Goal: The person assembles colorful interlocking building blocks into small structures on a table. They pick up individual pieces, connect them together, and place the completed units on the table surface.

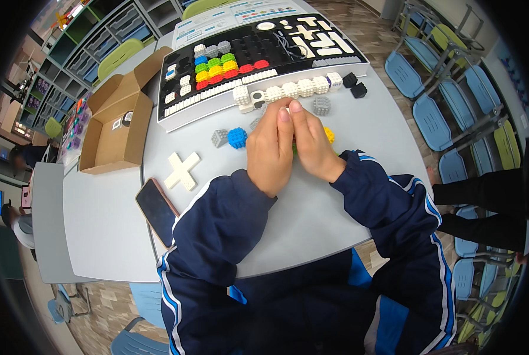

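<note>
My left hand (269, 151) and my right hand (316, 145) are pressed together above the table, fingers curled inward and thumbs side by side. Whatever they hold is hidden between them. Left of my left hand lie a blue studded round block (237, 138) and a grey studded cube (219, 138). Part of a yellow block (329, 135) shows behind my right hand. Another grey cube (322, 106) sits just beyond it. Past my fingertips runs a row of white studded blocks (291, 90), along the front of a black parts tray (252, 44).
Left on the table are a white cross-shaped piece (182, 171), a phone (156, 213) and an open cardboard box (110, 142). Colourful blocks (217, 71) fill part of the tray. Black cubes (359, 90) sit at its right corner. Blue chairs (433, 121) and a person's dark-clothed legs (483, 207) are at right.
</note>
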Available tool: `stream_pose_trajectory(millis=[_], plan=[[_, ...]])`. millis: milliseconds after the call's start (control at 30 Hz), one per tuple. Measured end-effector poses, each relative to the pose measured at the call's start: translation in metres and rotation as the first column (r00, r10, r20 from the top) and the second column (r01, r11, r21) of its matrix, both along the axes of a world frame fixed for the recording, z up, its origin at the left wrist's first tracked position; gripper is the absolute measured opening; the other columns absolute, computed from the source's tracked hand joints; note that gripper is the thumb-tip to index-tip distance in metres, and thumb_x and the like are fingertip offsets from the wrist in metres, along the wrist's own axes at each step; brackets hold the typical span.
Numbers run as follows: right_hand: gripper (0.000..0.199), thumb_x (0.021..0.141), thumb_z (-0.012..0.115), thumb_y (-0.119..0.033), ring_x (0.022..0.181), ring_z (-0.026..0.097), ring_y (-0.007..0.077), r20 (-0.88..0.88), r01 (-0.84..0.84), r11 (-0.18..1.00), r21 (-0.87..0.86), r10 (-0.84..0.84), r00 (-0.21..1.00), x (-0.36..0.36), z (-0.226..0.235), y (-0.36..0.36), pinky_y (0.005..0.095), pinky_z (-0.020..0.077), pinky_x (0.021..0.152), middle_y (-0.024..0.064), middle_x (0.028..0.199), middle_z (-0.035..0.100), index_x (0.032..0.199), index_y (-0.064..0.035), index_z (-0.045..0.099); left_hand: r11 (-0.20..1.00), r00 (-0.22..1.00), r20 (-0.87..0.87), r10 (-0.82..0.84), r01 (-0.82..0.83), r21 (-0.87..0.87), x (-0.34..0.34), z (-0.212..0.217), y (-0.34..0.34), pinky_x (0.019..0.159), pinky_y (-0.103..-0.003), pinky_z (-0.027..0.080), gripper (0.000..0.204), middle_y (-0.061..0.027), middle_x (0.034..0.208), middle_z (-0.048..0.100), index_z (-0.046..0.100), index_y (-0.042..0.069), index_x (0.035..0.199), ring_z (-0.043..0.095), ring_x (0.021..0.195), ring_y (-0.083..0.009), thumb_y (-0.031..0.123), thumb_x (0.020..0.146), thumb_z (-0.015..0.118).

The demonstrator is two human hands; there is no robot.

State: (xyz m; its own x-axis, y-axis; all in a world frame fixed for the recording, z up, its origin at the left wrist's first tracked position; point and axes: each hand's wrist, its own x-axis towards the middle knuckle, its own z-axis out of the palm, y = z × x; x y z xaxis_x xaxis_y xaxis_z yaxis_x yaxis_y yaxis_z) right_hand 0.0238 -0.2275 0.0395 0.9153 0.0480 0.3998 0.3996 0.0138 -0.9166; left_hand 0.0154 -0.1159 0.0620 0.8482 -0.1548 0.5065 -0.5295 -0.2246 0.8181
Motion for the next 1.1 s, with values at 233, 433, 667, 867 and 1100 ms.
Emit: stream_pose_trajectory(millis=[233, 433, 667, 867, 1100], plan=[[0.049, 0.109, 0.03, -0.038, 0.064, 0.051, 0.0105, -0.012, 0.003, 0.997, -0.079, -0.004, 1.0, 0.003, 0.003, -0.005, 0.027, 0.0415, 0.059, 0.0042, 0.073, 0.058, 0.094, -0.0004, 0.059, 0.995, 0.997, -0.081, -0.014, 0.006, -0.096, 0.0, -0.003, 0.0, 0.064, -0.032, 0.047, 0.037, -0.0145, 0.085, 0.064, 0.059, 0.001, 0.115, 0.06, 0.072, -0.0214, 0.028, 0.108, 0.033], [0.054, 0.107, 0.035, -0.037, 0.058, 0.049, 0.0112, -0.062, -0.04, 0.999, 0.022, 0.042, 0.997, 0.011, 0.014, -0.009, 0.0289, 0.0409, 0.055, 0.0038, 0.064, 0.056, 0.08, 0.0023, 0.061, 0.967, 0.962, -0.219, -0.163, 0.112, -0.229, 0.01, 0.015, 0.016, 0.047, -0.019, 0.031, 0.04, 0.0016, 0.07, 0.052, 0.06, 0.006, 0.117, 0.036, 0.052, -0.0009, 0.034, 0.109, 0.033], [0.037, 0.097, 0.06, -0.038, 0.068, 0.054, 0.0196, -0.129, -0.26, 0.688, -0.677, 0.236, 0.963, 0.02, 0.045, -0.042, 0.0338, 0.0439, 0.063, 0.0065, 0.069, 0.057, 0.088, -0.0015, 0.061, 0.886, 0.935, -0.322, -0.149, 0.271, 0.376, 0.031, 0.053, 0.07, 0.06, -0.029, 0.043, 0.045, -0.0093, 0.075, 0.059, 0.055, 0.004, 0.127, 0.055, 0.066, -0.0156, 0.039, 0.099, 0.057], [0.037, 0.079, 0.078, -0.029, 0.1, 0.054, 0.0277, 0.048, -0.161, 0.401, -0.902, 0.463, 0.885, 0.004, 0.027, -0.033, 0.0408, 0.0429, 0.088, 0.0076, 0.092, 0.059, 0.105, -0.0063, 0.065, 0.485, 0.9, -0.432, 0.046, 0.358, 0.798, 0.036, 0.037, 0.106, 0.057, -0.03, 0.048, 0.054, -0.0108, 0.083, 0.063, 0.055, 0.003, 0.117, 0.06, 0.068, -0.0172, 0.038, 0.083, 0.078], [0.045, 0.072, 0.082, -0.021, 0.11, 0.051, 0.0273, -0.006, -0.154, 0.263, -0.953, 0.488, 0.873, 0.0, 0.02, -0.027, 0.0461, 0.0379, 0.102, 0.0068, 0.104, 0.058, 0.113, -0.0111, 0.066, 0.387, 0.822, -0.553, 0.138, 0.469, 0.794, 0.043, 0.021, 0.099, 0.058, -0.033, 0.052, 0.044, -0.0131, 0.083, 0.064, 0.057, -0.001, 0.098, 0.065, 0.065, -0.0209, 0.025, 0.075, 0.084]])
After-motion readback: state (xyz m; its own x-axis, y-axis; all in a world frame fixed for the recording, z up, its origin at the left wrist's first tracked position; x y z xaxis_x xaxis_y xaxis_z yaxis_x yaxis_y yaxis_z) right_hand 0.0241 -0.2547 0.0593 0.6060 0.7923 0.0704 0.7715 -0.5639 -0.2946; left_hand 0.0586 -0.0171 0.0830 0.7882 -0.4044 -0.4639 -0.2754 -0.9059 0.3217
